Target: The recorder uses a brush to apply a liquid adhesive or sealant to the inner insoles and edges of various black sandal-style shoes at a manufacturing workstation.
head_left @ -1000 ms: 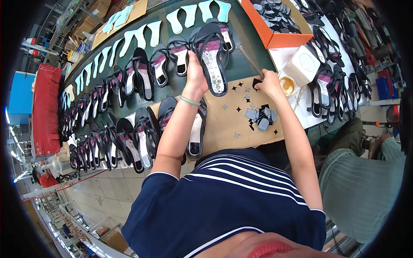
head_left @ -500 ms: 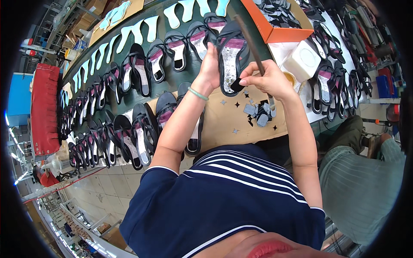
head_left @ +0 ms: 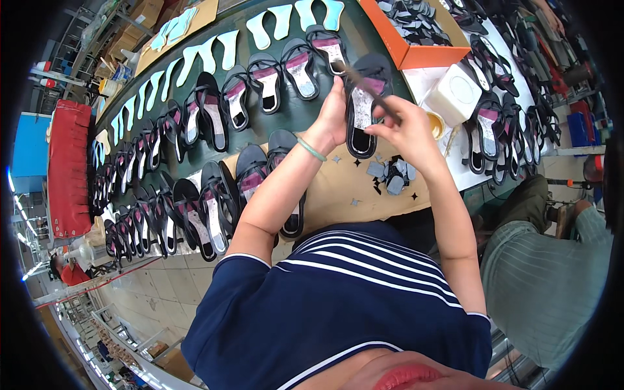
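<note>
Both bare hands are on one black strappy sandal with a pale insole (head_left: 359,117), which I see held up over a tan cardboard sheet (head_left: 325,205).
I have the bare left hand (head_left: 333,117) clamped along the sandal's left edge; the bare right hand (head_left: 409,127) is closed on a slender dark-brown stick (head_left: 372,94), which slants across the sandal's straps; its thumb tip lies at the insole, near a glossy black heel patch (head_left: 361,140); I cannot tell whether those fingertips pinch anything else; nearer the wearer, a loose heap of flat grey and black pads (head_left: 393,177) lies on the cardboard; rows of black strappy sandals (head_left: 268,81) stand to the left; an open orange box (head_left: 434,56) sits beyond the right hand.
</note>
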### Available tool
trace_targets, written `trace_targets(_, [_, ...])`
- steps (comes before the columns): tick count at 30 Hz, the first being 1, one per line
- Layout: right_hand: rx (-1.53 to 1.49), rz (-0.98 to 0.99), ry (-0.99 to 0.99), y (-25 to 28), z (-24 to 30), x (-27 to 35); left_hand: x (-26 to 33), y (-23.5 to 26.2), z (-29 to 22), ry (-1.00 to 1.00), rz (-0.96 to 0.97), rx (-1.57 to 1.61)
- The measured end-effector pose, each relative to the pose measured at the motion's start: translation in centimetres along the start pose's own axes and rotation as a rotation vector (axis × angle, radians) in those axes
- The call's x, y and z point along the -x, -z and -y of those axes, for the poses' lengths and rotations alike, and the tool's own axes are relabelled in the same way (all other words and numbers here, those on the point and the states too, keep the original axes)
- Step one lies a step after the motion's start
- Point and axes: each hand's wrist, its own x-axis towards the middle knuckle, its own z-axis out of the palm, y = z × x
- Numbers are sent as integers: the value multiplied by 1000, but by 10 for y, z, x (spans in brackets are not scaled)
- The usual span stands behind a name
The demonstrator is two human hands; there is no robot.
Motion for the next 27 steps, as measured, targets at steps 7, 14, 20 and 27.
trace_targets(7, [-402, -404, -71, 70, 16, 51, -44, -13, 11, 35, -176, 147])
trace_targets(14, [-550, -587, 9, 113, 9, 101, -143, 4, 27, -189, -285, 266])
trace_targets(20, [-641, -843, 99, 133, 2, 137, -152, 21, 22, -373, -346, 274])
trace_targets(27, [-686, -1029, 145, 147, -14, 160, -132, 34, 40, -445, -476, 187])
